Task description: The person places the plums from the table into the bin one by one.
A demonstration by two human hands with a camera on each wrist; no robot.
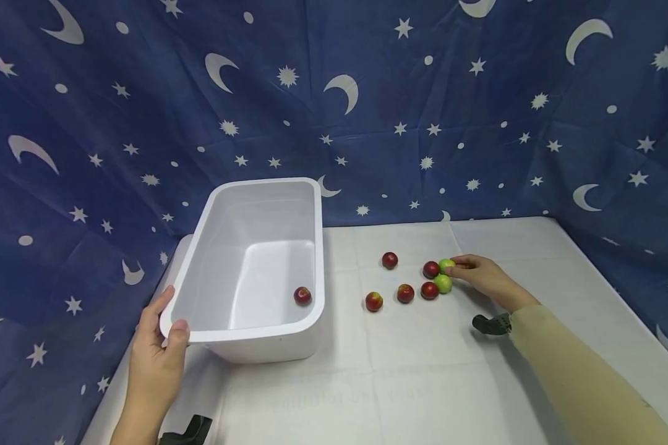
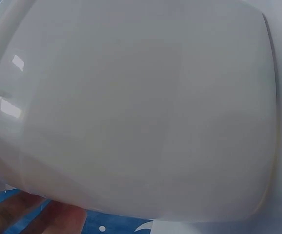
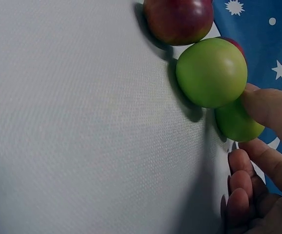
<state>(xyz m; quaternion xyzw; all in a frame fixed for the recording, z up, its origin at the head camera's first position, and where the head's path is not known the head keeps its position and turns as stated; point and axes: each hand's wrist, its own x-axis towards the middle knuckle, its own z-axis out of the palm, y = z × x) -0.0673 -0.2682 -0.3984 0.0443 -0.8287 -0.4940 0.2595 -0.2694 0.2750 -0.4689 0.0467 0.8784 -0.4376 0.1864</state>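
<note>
1. Nearest us is a beige sleeve (image 1: 595, 377), with black wrist gear (image 1: 491, 324) at its cuff.
2. Past it we see the right hand (image 1: 490, 279), thumb and forefinger pinching the far green apple (image 1: 446, 264), which is on the white table (image 1: 423, 383); the other fingers bend loosely beside it.
3. Just on our side of that fruit we find the near green apple (image 1: 442, 284), untouched as far as we can tell.
4. Left of this pair, and just beside it, we see the back red apple (image 1: 431, 269) and the front red apple (image 1: 430, 290).
5. Farther left we count three loose red apples (image 1: 405, 293), apart from one another.
6. Next we come to the white tub (image 1: 245, 334); the tub apple (image 1: 303, 296), also red, lies inside near its right wall.
7. At the tub's near left corner, we see the left hand (image 1: 158, 352) pinching the rim, thumb on top.
8. Behind everything we see a blue curtain (image 1: 289, 105) with moons and stars.
</note>
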